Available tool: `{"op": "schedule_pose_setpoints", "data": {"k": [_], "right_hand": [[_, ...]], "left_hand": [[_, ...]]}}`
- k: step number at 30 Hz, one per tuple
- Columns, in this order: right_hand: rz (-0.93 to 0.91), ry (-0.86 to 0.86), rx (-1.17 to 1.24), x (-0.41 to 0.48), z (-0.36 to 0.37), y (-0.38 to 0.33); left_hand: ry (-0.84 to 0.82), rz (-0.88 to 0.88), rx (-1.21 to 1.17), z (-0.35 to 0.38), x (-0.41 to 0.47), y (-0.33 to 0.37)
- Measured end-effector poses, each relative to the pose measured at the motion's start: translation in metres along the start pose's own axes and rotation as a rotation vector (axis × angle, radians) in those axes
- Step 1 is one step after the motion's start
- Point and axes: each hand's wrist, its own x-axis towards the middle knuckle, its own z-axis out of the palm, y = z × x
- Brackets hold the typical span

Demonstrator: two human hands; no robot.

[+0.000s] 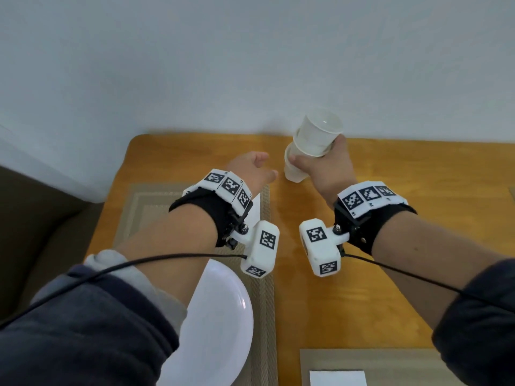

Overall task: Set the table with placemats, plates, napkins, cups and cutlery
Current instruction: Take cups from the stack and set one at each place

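My right hand (326, 168) is closed around a stack of white plastic cups (317, 135), held tilted above the far part of the wooden table (348, 288). The lowest cup of the stack (292, 171) pokes out left of my fingers. My left hand (252, 169) hovers just left of that cup with fingers apart, holding nothing. A white plate (220, 324) lies on a beige placemat (145, 207) at the left, partly under my left forearm. A white napkin (255, 211) shows beside my left wrist.
A second placemat (362, 358) with a white napkin (337, 378) lies at the near edge, right of centre. A white wall rises behind the table. A brown seat (41, 218) stands to the left. Another mat's corner (512, 192) shows at the far right.
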Motion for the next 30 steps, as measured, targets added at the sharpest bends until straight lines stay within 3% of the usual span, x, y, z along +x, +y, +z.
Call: {"op": "schedule_pose_setpoints", "data": {"k": [5,14,19,26,30], "right_hand": [[-0.067,-0.124,0.044,-0.037,-0.02,-0.043],[-0.047,-0.148,0.03,-0.12,-0.091,-0.054],[-0.059,-0.208,0.024,-0.16,-0.134,-0.042],[-0.102,-0.201,0.021,-0.224,-0.209,-0.004],[-0.061,-0.244,0.014,-0.249,-0.247,0.019]], "left_hand": [[-0.059,0.144,0.113,0.001,-0.033,0.047],[0.033,0.254,0.245,0.043,-0.121,0.08],[0.045,0.164,0.193,0.079,-0.173,0.078],[0.263,-0.129,0.238,0.132,-0.259,0.056],[0.283,-0.14,0.241,0.162,-0.302,0.058]]}}
